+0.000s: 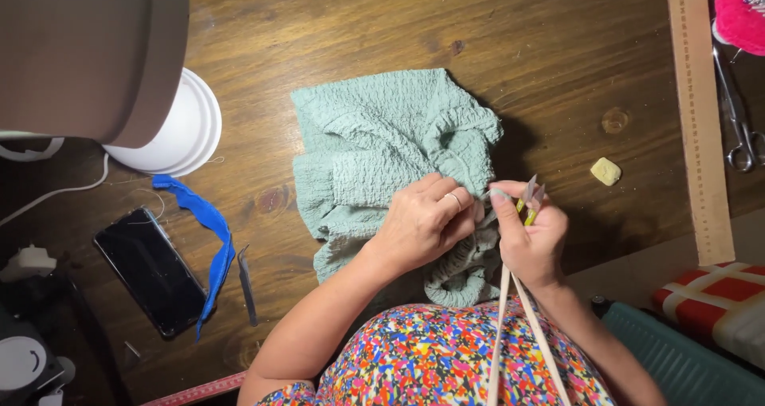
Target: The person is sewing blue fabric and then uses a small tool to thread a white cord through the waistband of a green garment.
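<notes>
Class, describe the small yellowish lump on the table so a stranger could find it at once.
Start at the long wooden ruler along the table's right side. Just left of it, right of the green garment, lies the lump. It is the only pale yellow, pebble-like piece, lying alone on bare wood.

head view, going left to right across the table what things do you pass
black phone → blue fabric strip → green crinkled garment → left hand → right hand holding thread snips → yellow chalk piece → wooden ruler → scissors
</notes>
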